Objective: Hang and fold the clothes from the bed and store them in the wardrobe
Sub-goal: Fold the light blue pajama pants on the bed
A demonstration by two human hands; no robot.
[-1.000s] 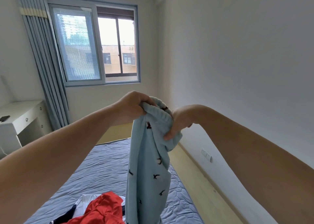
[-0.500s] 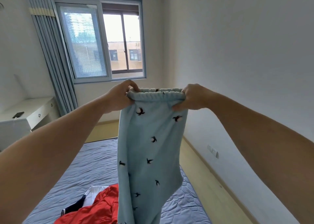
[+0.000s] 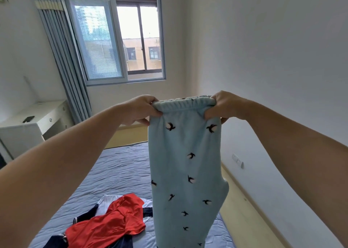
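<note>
Light blue fleece trousers with small black bird prints hang straight down in front of me, above the bed. My left hand grips the left end of the elastic waistband. At the right end, my right hand grips it too, so the waistband is stretched flat between them. The legs hang past the bottom of the view. On the blue-grey quilted bed lies a red shirt on top of a white and dark navy garment.
A white desk with a dark phone stands at the left wall beside grey-blue curtains. The window is straight ahead. A strip of wooden floor runs between the bed and the right wall, which carries a socket.
My hands have pulled apart, spreading the bunched waistband flat and wide. The trousers now hang open-faced instead of gathered, and my view has tilted slightly.
</note>
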